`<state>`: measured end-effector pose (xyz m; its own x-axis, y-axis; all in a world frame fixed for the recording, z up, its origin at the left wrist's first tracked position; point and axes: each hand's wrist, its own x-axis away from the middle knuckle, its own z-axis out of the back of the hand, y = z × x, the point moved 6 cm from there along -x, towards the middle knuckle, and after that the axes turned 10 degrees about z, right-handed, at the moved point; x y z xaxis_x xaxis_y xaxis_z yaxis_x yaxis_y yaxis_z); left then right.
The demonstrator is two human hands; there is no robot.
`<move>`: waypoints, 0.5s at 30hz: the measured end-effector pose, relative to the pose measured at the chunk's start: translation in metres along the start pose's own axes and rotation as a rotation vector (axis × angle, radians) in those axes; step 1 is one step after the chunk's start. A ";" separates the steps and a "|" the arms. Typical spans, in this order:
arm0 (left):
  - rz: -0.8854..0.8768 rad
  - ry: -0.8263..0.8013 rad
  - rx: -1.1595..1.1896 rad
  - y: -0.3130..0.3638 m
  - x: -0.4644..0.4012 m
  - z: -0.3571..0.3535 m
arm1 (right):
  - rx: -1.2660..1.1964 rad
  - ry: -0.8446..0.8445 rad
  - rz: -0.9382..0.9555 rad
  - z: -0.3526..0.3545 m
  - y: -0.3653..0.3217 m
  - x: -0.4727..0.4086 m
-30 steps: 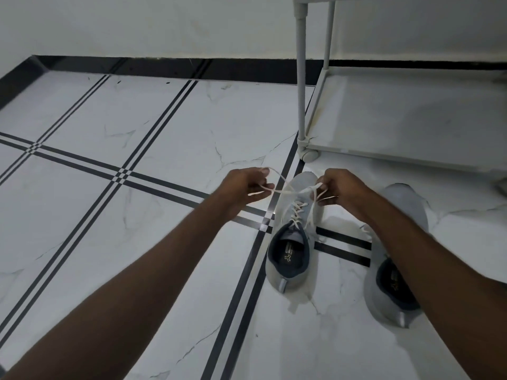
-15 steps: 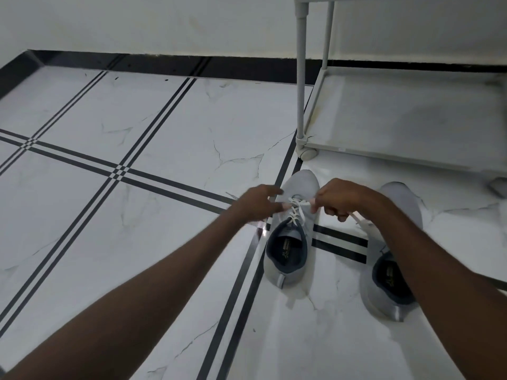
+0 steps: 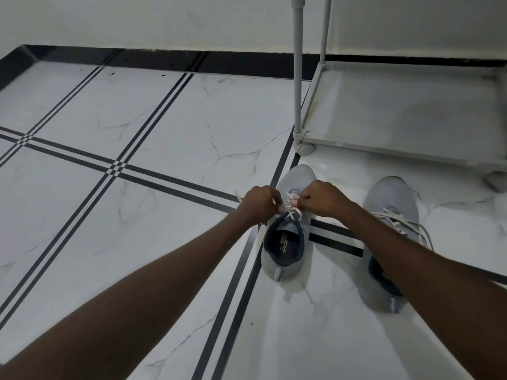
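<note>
Two grey sneakers with dark linings stand on the marble floor, toes pointing away from me. Over the left sneaker point(image 3: 288, 250) both hands meet at its white laces point(image 3: 291, 208). My left hand point(image 3: 260, 204) pinches a lace end on the shoe's left side, and a short lace tip sticks out behind it. My right hand point(image 3: 321, 198) grips the other lace, fingers curled. The right sneaker point(image 3: 389, 204) lies partly under my right forearm, its laces loose.
A white rolling rack point(image 3: 356, 148) with thin posts and small wheels stands just beyond the shoes, at the right. Behind it runs a white wall with a black skirting point(image 3: 164, 56). White tiles with black stripes point(image 3: 118, 167) spread to the left.
My hands were apart, pulling the laces taut sideways; they have come together over the left sneaker's tongue. The view has shifted slightly closer.
</note>
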<state>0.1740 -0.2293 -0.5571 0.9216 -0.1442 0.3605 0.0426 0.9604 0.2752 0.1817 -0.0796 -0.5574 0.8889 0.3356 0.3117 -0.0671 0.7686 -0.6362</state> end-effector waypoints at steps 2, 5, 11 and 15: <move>-0.013 -0.059 0.029 -0.003 -0.001 0.014 | -0.060 -0.027 0.013 0.005 0.005 0.005; -0.063 -0.119 0.124 -0.002 0.004 0.029 | -0.130 -0.034 0.025 0.008 0.011 0.013; -0.030 -0.229 0.213 -0.011 0.010 0.023 | 0.024 -0.084 -0.050 0.028 0.013 0.013; -0.014 -0.226 0.125 -0.017 0.006 0.028 | 0.074 -0.227 -0.152 0.030 0.019 0.015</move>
<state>0.1680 -0.2531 -0.5347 0.8110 -0.2203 0.5420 -0.0064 0.9230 0.3848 0.1803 -0.0435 -0.5431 0.7675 0.3209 0.5550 0.0183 0.8544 -0.5193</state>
